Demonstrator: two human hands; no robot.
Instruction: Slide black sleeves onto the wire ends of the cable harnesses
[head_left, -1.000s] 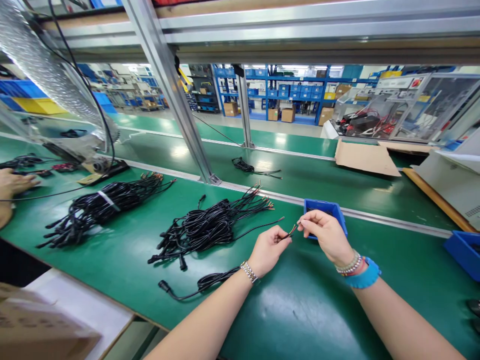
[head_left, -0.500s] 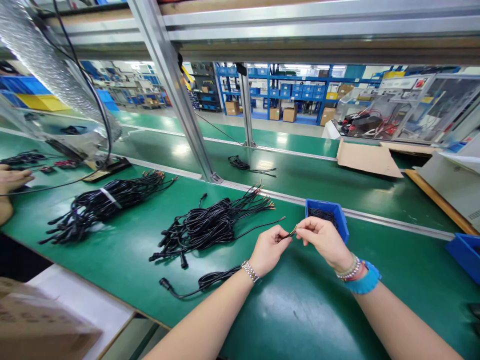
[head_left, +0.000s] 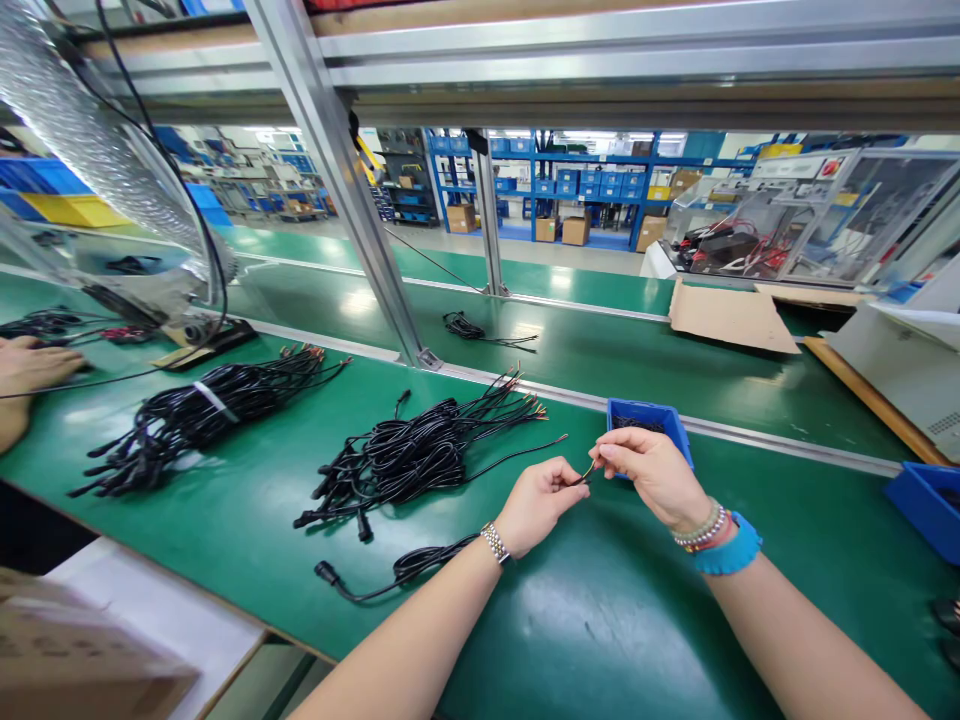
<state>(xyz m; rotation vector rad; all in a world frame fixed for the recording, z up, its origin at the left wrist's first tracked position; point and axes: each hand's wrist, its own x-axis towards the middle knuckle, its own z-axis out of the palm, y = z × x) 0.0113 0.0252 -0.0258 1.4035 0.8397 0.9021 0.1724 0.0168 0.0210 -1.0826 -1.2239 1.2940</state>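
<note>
My left hand (head_left: 544, 502) pinches the end of a black cable (head_left: 427, 562) between thumb and fingers. That cable runs back under my left wrist to a loose coil and a round black connector (head_left: 327, 573) on the green bench. My right hand (head_left: 654, 475) is closed in a pinch on a thin yellowish wire (head_left: 589, 470) that comes out of the cable end; the wire's tip is hidden by my fingertips. Just behind my right hand stands a small blue bin (head_left: 681, 436) with small black pieces in it, partly covered by the hand.
A pile of black cables (head_left: 420, 450) with bare coloured ends lies left of my hands. Further left is a tied cable bundle (head_left: 202, 415); beyond it rests another person's hand (head_left: 34, 370). A metal post (head_left: 337, 180) rises behind. Another blue bin (head_left: 926, 510) stands at right.
My right hand has risen slightly, and the thin wire now stands more upright between my fingertips. My left hand keeps its hold. The other person's hand has shifted to the right.
</note>
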